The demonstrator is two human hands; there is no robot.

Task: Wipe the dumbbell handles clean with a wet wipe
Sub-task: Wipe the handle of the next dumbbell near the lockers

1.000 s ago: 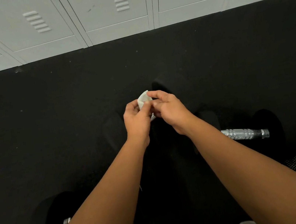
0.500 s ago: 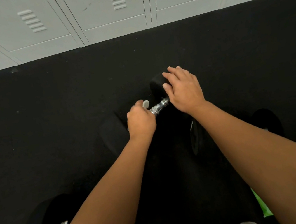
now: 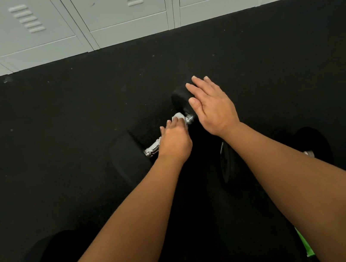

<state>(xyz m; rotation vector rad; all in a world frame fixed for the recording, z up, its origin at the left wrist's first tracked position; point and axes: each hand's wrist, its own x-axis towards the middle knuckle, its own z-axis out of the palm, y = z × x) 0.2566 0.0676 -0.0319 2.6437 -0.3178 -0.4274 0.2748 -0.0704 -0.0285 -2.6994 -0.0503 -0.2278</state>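
Centre of frame: the dumbbell point(image 3: 130, 158) is lying on the black floor point(image 3: 53, 127) below the lockers point(image 3: 126, 13). The left grip point(image 3: 174, 140) is clenching a wet wipe point(image 3: 178, 116) round the chrome handle point(image 3: 152, 149), seemingly to rub the bar all round. The right grip point(image 3: 213, 106), released and flat, is pressing the far weight point(image 3: 178, 99), probably stopping it rolling. A second ago both were pinching the wipe together above the dumbbell; now they are working apart.
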